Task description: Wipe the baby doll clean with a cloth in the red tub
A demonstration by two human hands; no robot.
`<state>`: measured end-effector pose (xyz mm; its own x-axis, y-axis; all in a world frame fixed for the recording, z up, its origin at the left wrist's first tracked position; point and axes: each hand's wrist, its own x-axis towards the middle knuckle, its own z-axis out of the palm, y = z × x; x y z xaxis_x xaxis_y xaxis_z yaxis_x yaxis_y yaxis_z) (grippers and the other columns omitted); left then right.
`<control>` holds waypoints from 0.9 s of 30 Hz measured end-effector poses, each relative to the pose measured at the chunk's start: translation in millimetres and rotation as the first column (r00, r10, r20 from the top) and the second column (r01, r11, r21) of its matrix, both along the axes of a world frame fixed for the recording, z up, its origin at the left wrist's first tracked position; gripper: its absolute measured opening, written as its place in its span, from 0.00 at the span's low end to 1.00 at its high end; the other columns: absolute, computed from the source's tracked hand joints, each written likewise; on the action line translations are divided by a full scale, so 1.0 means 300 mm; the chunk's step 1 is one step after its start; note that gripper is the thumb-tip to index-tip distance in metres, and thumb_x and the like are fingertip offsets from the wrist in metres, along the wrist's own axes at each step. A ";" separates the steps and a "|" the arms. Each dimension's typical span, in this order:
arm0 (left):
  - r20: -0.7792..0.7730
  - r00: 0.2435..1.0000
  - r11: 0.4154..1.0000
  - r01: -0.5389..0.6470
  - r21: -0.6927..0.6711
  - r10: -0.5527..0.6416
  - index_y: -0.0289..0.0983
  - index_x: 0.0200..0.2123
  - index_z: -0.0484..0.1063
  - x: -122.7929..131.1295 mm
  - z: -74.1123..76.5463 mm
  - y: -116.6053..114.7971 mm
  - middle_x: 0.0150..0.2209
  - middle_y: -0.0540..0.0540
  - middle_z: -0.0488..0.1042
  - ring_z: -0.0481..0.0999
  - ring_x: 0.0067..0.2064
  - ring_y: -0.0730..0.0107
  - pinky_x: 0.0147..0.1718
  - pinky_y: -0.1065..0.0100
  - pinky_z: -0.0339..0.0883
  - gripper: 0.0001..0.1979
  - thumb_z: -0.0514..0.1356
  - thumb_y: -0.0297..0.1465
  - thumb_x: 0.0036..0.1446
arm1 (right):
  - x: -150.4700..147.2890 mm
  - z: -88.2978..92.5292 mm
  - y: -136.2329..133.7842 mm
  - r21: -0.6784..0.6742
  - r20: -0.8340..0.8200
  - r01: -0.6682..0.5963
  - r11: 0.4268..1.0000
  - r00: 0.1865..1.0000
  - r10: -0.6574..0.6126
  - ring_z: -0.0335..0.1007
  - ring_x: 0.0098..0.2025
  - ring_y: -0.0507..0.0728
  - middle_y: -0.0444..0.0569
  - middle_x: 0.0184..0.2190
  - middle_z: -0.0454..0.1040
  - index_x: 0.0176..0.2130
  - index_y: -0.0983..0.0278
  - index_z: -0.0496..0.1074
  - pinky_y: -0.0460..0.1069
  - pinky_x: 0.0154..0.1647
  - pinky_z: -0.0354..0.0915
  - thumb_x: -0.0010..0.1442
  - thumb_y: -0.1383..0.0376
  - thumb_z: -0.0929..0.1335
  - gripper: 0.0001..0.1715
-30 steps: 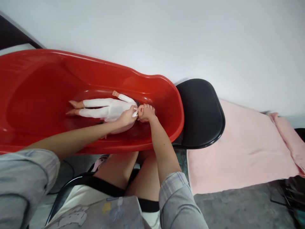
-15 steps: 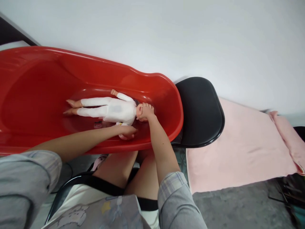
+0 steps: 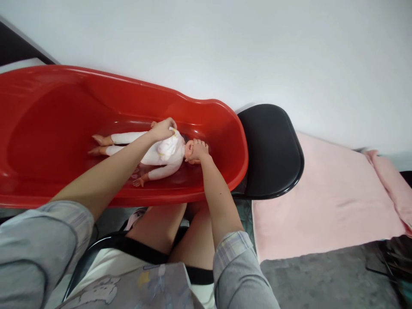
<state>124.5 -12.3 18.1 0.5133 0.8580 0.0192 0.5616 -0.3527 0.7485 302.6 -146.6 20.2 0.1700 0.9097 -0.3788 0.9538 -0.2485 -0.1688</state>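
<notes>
Lying beneath left grip (image 3: 166, 128) pinching white cloth (image 3: 170, 145): doll (image 3: 155, 159), head (image 3: 189, 148) clasped by right grip (image 3: 200, 150)

Black chair (image 3: 273, 150) and pink cloth (image 3: 322, 210) beside a pale wall (image 3: 322, 64)
The chair hides part of the cloth's left edge; a pink roll (image 3: 392, 182) lies along its right; grey floor (image 3: 328, 283) shows past the near edge.

Left hand (image 3: 165, 129): back uppermost, fingers bent, gripping. Left forearm (image 3: 111, 168) slants back from it. Right hand (image 3: 200, 150): right of left hand, apart, palm down, fingers curved. Right forearm (image 3: 220, 195) extends behind it.
</notes>
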 end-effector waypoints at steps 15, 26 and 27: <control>-0.028 0.974 0.966 0.219 -0.139 -0.225 0.34 0.53 0.79 0.088 -0.158 -0.090 0.59 0.36 0.82 0.81 0.62 0.46 0.66 0.60 0.71 0.29 0.59 0.33 0.46 | -0.003 0.004 0.000 -0.007 0.005 -0.039 0.999 0.999 0.039 0.51 0.81 0.71 0.62 0.79 0.56 0.80 0.65 0.54 0.65 0.82 0.50 0.53 0.49 0.85 0.71; 0.041 0.942 0.923 0.333 -0.192 -0.332 0.38 0.49 0.82 -0.060 -0.117 -0.266 0.53 0.40 0.85 0.83 0.57 0.41 0.63 0.53 0.73 0.27 0.64 0.43 0.47 | -0.006 0.006 -0.010 0.011 0.006 -0.021 1.000 1.000 0.021 0.53 0.80 0.71 0.65 0.78 0.58 0.78 0.69 0.56 0.64 0.82 0.51 0.57 0.57 0.80 0.61; 0.037 0.933 0.913 0.358 -0.195 -0.358 0.39 0.47 0.82 -0.069 -0.128 -0.294 0.51 0.40 0.85 0.84 0.55 0.42 0.62 0.52 0.74 0.25 0.64 0.43 0.47 | -0.005 0.003 -0.010 0.019 0.001 -0.021 1.000 1.000 0.021 0.53 0.80 0.72 0.65 0.78 0.58 0.78 0.67 0.57 0.65 0.82 0.51 0.55 0.56 0.80 0.62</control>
